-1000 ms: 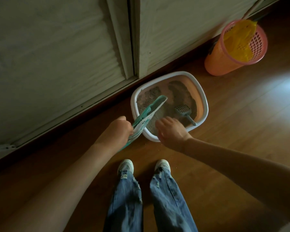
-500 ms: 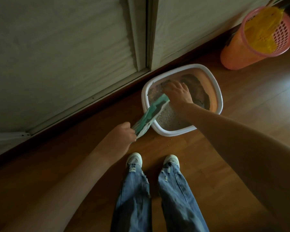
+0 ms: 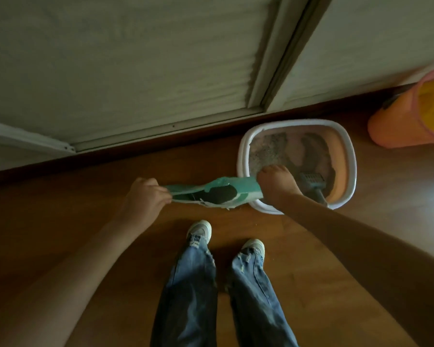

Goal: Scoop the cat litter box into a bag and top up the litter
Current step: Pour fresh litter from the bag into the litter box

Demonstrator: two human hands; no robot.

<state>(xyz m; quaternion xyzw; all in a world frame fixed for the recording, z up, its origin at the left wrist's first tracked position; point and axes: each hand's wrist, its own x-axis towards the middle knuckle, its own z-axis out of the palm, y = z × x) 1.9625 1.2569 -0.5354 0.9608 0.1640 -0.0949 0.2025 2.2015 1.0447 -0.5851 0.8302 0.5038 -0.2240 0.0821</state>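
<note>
Both hands now stretch the bag [image 3: 212, 192] open; half a second ago my right hand was deep in the box.

My left hand [image 3: 145, 194] pinches one edge of the bag's mouth and my right hand [image 3: 276, 182] grips the other, holding it flat above the floor, its right end over the near rim of the box [image 3: 243, 156]. I judge the scooping is not yet done: the scoop [image 3: 311, 181] lies idle in the box, dark clumps sit among grey litter [image 3: 266, 151], bare bottom shows, and topping up is still to come. Around it is brown wooden floor [image 3: 73, 221], pale sliding doors [image 3: 110, 58] behind, an orange bin [image 3: 398, 126] to the right, my shoes [image 3: 199, 229] below.
</note>
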